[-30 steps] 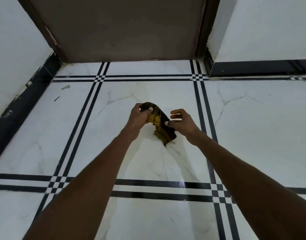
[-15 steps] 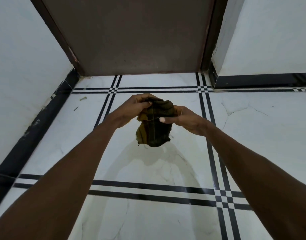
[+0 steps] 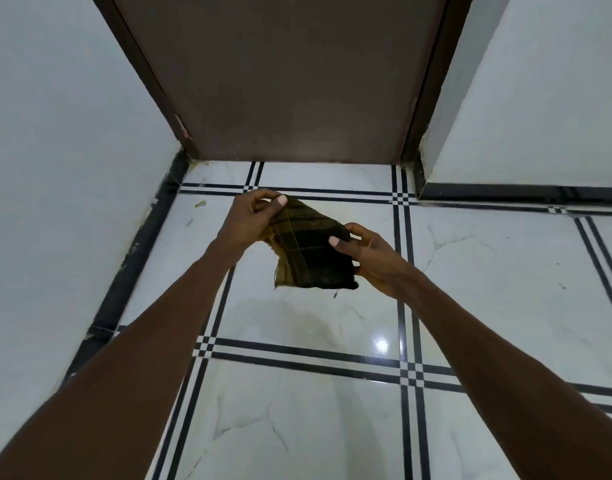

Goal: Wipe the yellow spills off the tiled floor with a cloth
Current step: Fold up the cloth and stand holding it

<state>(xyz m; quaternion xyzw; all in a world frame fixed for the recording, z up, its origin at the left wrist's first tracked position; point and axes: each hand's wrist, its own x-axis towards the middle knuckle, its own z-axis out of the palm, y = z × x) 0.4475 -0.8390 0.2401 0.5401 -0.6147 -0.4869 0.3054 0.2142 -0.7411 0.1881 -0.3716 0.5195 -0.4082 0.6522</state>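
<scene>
Between my two hands hangs the cloth [image 3: 309, 249], limp and light; I judge gripping its edges best. Left hand [image 3: 249, 220] pinches the upper corner, right hand [image 3: 370, 256] grips the right edge. Left of my fingers, a yellow spill [image 3: 200, 204] remains on the floor [image 3: 505, 271].

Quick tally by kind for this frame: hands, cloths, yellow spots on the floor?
Hands: 2, left hand and right hand, both holding the cloth
Cloths: 1, cloth
Yellow spots: 1, yellow spot near the left wall
Total: 4
</scene>
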